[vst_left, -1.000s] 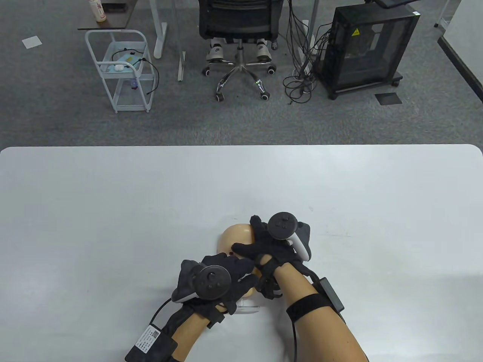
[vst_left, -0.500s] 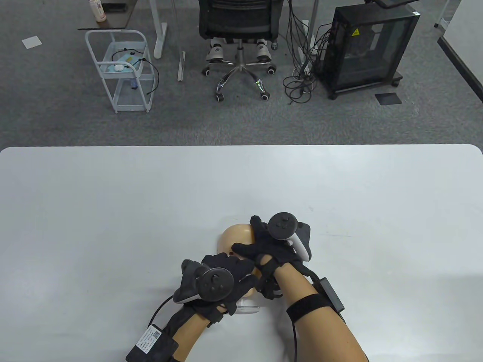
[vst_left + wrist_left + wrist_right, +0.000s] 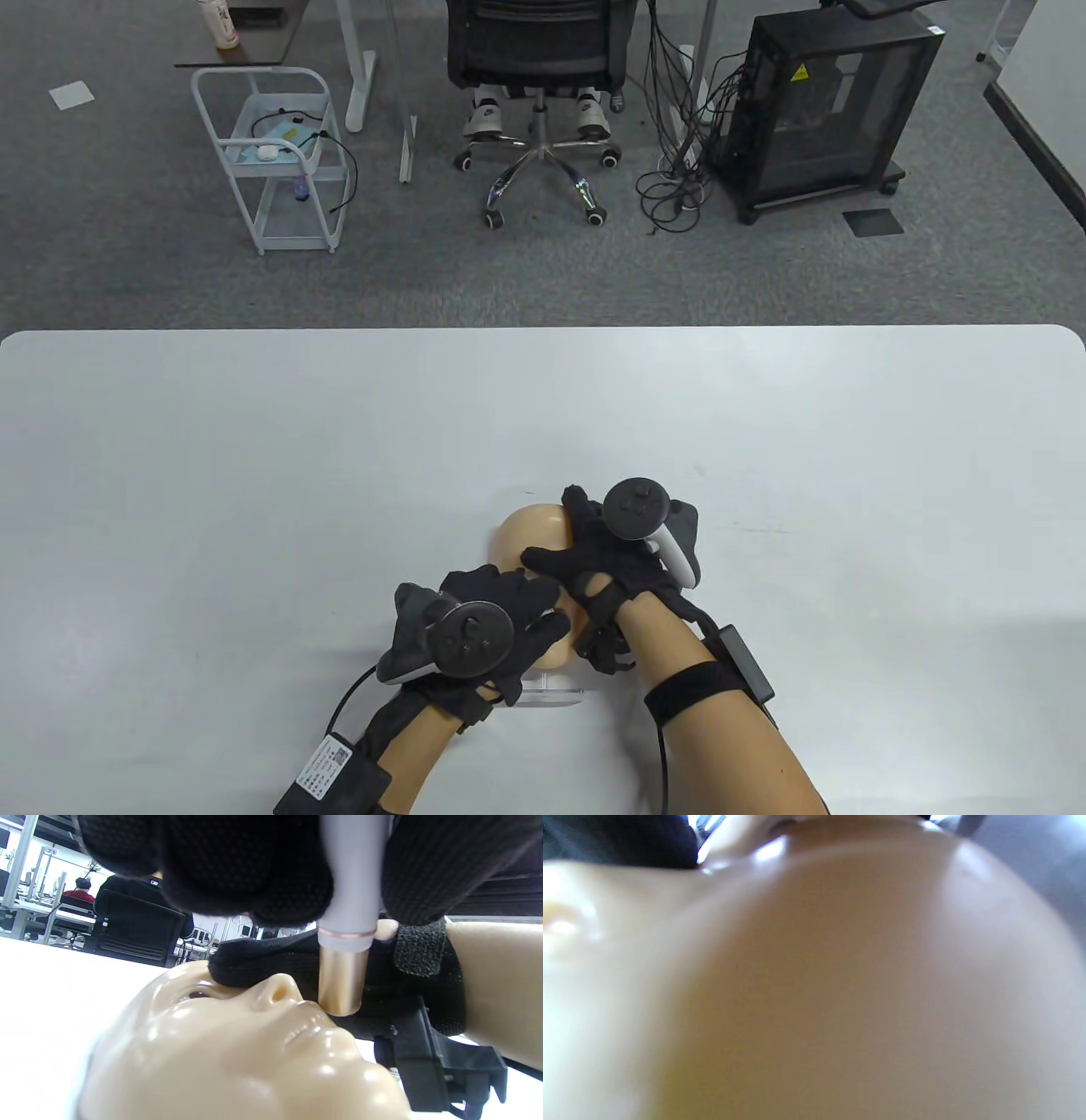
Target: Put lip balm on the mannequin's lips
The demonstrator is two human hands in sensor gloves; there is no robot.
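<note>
lying face up on the white counter (image 3: 254, 475), near its front edge: the mannequin head (image 3: 530, 531), crown pointing away, neck end on a clear base (image 3: 551, 692). resting on the far side of the head, thumb reaching across the face around the eye: the right hand (image 3: 615, 556); grasp on the head likely, yet cannot tell how firmly, the right wrist view being filled with blurred beige surface (image 3: 814, 984). hovering over the lower face: the left hand (image 3: 492, 624), fingers (image 3: 254, 870) clenched round a lip balm tube (image 3: 345, 942), grey body above, gold end pointing down. in the left wrist view, gold end sitting beside the nose (image 3: 278, 988), level with the upper lip (image 3: 312, 1018), on the cheek side; touching the skin or just shy of it, cannot tell.
</note>
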